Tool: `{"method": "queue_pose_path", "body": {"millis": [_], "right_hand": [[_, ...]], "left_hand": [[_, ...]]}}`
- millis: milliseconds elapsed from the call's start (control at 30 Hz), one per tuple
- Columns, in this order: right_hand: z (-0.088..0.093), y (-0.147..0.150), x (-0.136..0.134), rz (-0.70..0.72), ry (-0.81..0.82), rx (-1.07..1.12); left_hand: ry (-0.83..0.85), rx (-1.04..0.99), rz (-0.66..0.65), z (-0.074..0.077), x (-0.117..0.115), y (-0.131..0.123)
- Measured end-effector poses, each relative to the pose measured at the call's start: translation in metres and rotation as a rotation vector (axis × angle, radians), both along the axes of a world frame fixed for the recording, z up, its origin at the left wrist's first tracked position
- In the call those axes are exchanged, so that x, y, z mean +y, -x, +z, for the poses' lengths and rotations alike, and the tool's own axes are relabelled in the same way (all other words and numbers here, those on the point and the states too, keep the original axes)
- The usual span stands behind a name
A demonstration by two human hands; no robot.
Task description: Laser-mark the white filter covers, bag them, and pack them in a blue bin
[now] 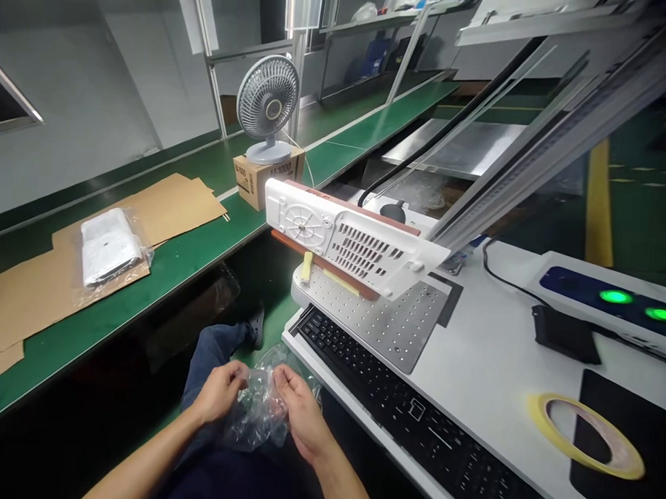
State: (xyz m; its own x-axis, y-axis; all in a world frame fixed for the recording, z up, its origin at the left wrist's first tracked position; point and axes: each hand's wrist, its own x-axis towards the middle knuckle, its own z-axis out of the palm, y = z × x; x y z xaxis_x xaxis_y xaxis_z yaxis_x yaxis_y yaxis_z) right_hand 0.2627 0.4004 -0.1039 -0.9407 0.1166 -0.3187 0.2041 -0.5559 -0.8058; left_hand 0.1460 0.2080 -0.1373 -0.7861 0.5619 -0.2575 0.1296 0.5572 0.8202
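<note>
Over my lap, both hands grip a crumpled clear plastic bag (257, 411). My left hand (222, 390) pinches its left edge, fingers closed. My right hand (300, 408) pinches the right side, fingers curled on the film. A white perforated plastic panel (349, 243) lies on a reddish fixture above a drilled metal plate (396, 324), a forearm's length ahead of my hands. On the green bench to the left lies a white part in a clear bag (108, 249) on brown cardboard (165, 207).
A black keyboard (404, 405) runs along the white desk's front edge. A yellow tape roll (583, 433) lies at the right, near a box with green lights (615, 297). A small grey fan (267, 105) stands on a cardboard box (256, 178). A slanted metal frame (538, 140) hangs overhead.
</note>
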Motion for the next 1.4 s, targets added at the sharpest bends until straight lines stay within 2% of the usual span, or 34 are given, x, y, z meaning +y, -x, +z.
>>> {"method": "queue_pose_path", "body": {"millis": [100, 200, 300, 400, 500, 633, 733, 833, 967, 1067, 1133, 1233, 1333, 1400], "right_hand": [[-0.018, -0.009, 0.014, -0.036, -0.365, -0.112], [-0.034, -0.017, 0.025, -0.041, -0.655, -0.199], [-0.037, -0.017, 0.024, -0.034, -0.705, -0.192], [-0.035, -0.011, 0.015, 0.027, -0.749, -0.160], [-0.039, -0.008, 0.010, 0.110, -1.012, -0.203], [-0.058, -0.014, 0.019, 0.190, -1.285, -0.319], [-0.069, -0.019, 0.030, 0.225, -1.345, -0.374], [-0.067, -0.016, 0.033, 0.173, -1.312, -0.384], [-0.056, -0.002, 0.017, 0.065, -1.160, -0.290], [-0.054, 0.011, -0.008, 0.112, -1.120, -0.134], [-0.059, 0.020, -0.026, 0.197, -1.194, -0.062], [-0.069, 0.029, -0.039, 0.267, -1.424, -0.103], [-0.074, 0.027, -0.028, 0.299, -1.617, -0.275], [-0.070, 0.019, -0.013, 0.287, -1.649, -0.363]], "left_hand": [[-0.023, 0.090, 0.209, 0.009, -0.005, 0.022], [-0.059, 0.168, 0.216, 0.024, -0.009, 0.038], [-0.052, 0.149, 0.119, 0.036, -0.006, 0.038], [-0.061, 0.098, 0.107, 0.043, -0.001, 0.032], [-0.068, 0.102, 0.182, 0.048, -0.003, 0.034], [-0.044, 0.160, 0.330, 0.052, -0.024, 0.051], [-0.022, 0.166, 0.401, 0.047, -0.044, 0.061], [0.000, 0.146, 0.413, 0.041, -0.055, 0.061], [0.052, 0.100, 0.285, 0.043, -0.051, 0.052], [0.099, 0.091, 0.175, 0.049, -0.040, 0.040], [0.095, 0.099, 0.145, 0.052, -0.032, 0.032], [0.003, 0.088, 0.157, 0.056, -0.027, 0.026], [-0.078, 0.074, 0.263, 0.061, -0.035, 0.030], [-0.071, 0.094, 0.337, 0.062, -0.046, 0.037]]}}
